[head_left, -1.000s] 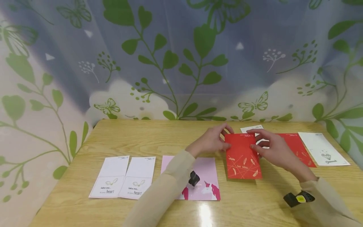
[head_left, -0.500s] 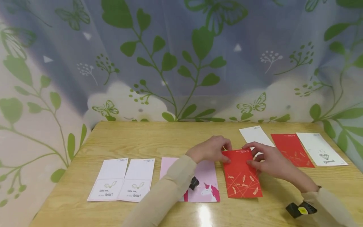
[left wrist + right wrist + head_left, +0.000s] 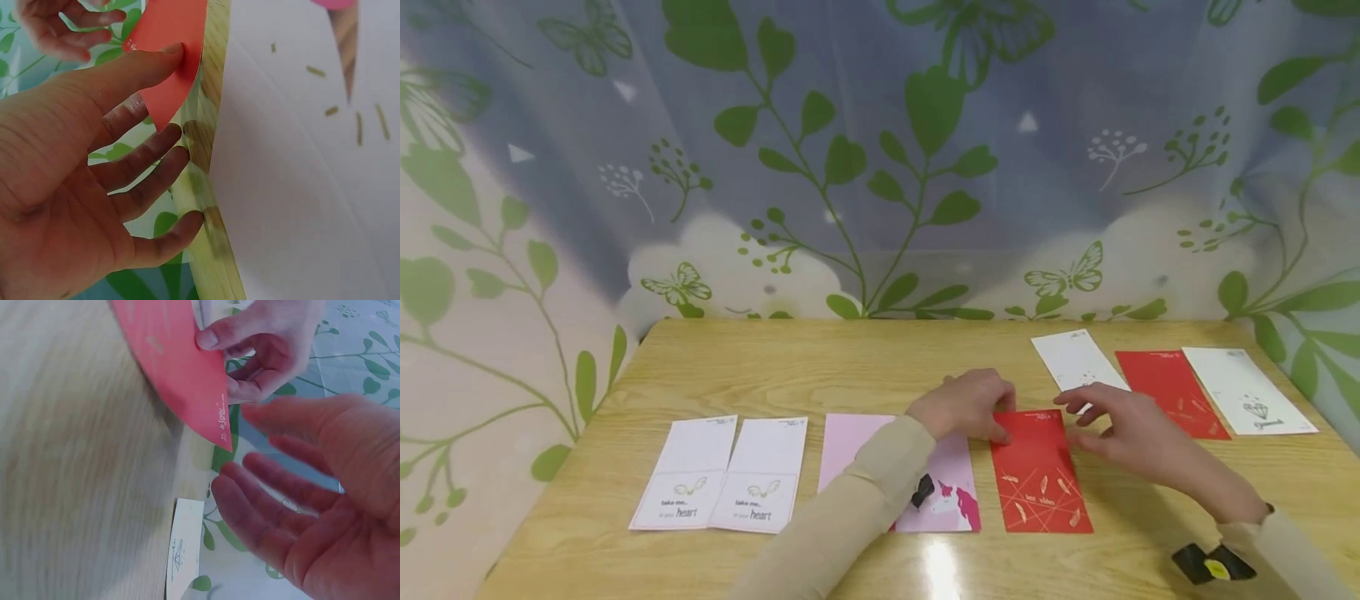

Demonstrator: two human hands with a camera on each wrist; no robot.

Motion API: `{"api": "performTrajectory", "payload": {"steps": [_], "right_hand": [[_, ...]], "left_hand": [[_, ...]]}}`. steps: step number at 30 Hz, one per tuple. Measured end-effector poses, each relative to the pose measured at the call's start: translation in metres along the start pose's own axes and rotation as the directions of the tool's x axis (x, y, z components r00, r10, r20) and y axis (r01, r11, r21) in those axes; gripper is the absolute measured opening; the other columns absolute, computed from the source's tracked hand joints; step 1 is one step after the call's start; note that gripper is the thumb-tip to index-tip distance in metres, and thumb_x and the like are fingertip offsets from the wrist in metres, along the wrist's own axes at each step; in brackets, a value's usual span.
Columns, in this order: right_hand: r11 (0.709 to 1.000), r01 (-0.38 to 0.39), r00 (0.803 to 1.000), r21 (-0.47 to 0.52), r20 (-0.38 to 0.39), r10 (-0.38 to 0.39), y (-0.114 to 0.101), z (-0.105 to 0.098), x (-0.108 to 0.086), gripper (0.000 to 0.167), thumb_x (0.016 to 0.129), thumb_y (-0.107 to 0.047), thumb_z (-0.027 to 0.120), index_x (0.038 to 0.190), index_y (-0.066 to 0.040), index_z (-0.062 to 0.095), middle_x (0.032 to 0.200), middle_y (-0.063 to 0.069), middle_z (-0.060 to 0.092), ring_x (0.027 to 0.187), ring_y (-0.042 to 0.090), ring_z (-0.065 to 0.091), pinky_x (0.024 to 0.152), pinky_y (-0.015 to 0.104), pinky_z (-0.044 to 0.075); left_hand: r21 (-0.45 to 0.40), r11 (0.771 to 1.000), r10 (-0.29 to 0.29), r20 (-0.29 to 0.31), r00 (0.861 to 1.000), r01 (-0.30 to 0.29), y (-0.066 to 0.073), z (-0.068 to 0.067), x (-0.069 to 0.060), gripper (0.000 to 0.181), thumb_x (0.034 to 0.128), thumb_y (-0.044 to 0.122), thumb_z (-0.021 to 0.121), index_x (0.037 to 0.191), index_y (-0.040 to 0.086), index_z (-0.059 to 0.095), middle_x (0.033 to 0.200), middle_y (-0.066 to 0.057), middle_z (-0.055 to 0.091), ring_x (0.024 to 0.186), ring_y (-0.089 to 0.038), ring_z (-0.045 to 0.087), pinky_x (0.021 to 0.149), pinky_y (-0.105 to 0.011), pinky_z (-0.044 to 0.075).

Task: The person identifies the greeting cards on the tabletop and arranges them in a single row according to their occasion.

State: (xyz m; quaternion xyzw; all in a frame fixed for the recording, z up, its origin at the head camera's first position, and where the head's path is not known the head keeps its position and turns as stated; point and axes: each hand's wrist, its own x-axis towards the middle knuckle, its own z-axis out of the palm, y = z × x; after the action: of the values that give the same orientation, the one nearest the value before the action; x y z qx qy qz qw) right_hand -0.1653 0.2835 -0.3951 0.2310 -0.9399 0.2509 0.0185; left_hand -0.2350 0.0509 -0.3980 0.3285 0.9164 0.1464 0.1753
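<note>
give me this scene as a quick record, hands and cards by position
left hand: pinches near red card, upper left corner
right hand: holds nothing, beside that card's right edge
near row, left to right: two white winged cards, pink unicorn card (partly hidden), near red card
far right: two white cards, far red card between
surface: wooden table

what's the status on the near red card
Left hand pinches near red card by far left corner. Right hand empty, off it. Pink card alongside, not touching.
</note>
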Motion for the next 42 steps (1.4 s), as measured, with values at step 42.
{"api": "performTrajectory", "payload": {"steps": [42], "right_hand": [[0.995, 0.075, 0.988, -0.062, 0.141, -0.066, 0.013, 0.006, -0.01, 0.034, 0.08, -0.033, 0.088, 0.109, -0.022, 0.074, 0.11, -0.008, 0.073, 0.1, 0.016, 0.067, 0.081, 0.032, 0.059]], "left_hand": [[0.13, 0.99, -0.055, 0.038, 0.998, 0.049, 0.01, -0.002, -0.002, 0.023, 0.091, 0.033, 0.078, 0.11, 0.026, 0.068, 0.111, 0.008, 0.056, 0.108, -0.012, 0.052, 0.108, -0.049, 0.044]]}}
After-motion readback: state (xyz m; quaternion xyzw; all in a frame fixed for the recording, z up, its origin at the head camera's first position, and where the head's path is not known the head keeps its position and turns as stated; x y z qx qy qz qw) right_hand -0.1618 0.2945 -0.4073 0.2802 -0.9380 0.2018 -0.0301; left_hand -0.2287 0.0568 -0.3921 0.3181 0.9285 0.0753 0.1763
